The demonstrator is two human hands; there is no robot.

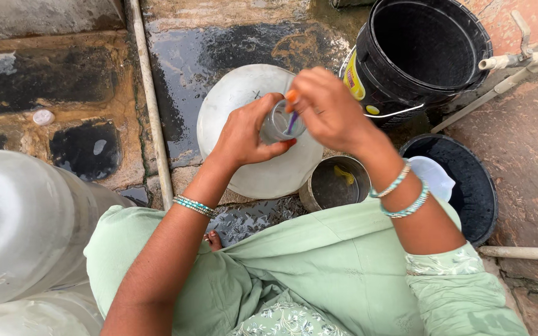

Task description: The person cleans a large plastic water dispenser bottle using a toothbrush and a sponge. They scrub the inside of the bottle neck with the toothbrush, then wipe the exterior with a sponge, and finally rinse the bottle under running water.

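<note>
A large clear water jug [26, 230] lies at the left on the wet stone floor [219, 56]. A black bucket [424, 53] stands at the upper right, a black basin [474, 186] below it. A round white lid [244, 106] lies under the hands, a steel pot [334, 183] just beside it. The left hand [247, 134] has its fingers clamped around 1 small clear glass [279, 124], held above the lid. The right hand [328, 109] has fingers pinched together on a purple brush [292, 118] dipping into the glass.
</note>
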